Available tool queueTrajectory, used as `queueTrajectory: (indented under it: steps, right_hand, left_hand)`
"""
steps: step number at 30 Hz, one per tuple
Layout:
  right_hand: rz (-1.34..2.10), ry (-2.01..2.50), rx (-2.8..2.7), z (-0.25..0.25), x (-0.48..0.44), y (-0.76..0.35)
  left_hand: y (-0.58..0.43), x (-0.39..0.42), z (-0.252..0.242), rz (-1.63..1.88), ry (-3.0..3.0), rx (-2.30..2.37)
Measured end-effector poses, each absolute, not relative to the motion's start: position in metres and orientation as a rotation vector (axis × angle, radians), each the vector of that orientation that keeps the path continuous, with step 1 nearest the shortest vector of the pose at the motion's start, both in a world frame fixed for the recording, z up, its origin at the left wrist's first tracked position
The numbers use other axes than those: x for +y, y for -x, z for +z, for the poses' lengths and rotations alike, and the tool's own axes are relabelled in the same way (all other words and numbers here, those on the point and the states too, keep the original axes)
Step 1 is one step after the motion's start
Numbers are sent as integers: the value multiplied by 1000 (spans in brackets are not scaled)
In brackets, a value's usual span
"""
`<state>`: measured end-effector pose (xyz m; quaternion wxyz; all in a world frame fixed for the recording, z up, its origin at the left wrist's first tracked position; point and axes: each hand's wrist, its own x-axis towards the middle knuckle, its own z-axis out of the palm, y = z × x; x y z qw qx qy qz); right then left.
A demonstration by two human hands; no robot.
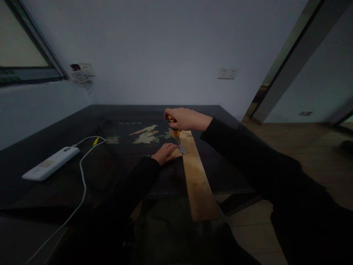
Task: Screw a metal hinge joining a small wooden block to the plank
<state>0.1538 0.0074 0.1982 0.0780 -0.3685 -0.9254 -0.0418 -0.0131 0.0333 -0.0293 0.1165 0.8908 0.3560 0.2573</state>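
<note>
A yellow-and-black screwdriver [175, 131] stands nearly upright in my right hand [184, 118], whose fingers are wrapped round its handle. Its shaft runs down to a small silver metal hinge [182, 149]. The hinge lies across the edge of a long wooden board [197, 180] and a smaller wooden piece [176, 152] to its left. My left hand [166, 153] is closed over the smaller piece, fingertips beside the hinge; part of its grip is hidden. Whether a screw sits under the screwdriver tip is too small to tell.
The dark table [116, 173] bears a printed flower-and-bird pattern. On the left lies a white power strip or power bank [51, 163] with a white cable [84, 180] and a yellow tag [96, 141]. The long board overhangs the front edge. Sockets [227, 73] sit on the wall behind.
</note>
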Motion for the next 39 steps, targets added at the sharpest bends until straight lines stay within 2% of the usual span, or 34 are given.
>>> queueTrajectory:
  steps: [6,12,19,39]
  right_hand:
    - [-377,1224,-2549,184,5,-148]
    - [-212,1141,-2655,185,4,-149]
    - [-337,1181,-2523,174,5,-149]
    - [-277,1154,-2469,168,3,-158]
  left_hand:
    - [12,31,-27,739,-2632,1062]
    - [13,32,-29,741,-2630,1051]
    - [16,36,-36,754,-2628,1049]
    - [17,38,-41,786,-2633,1058]
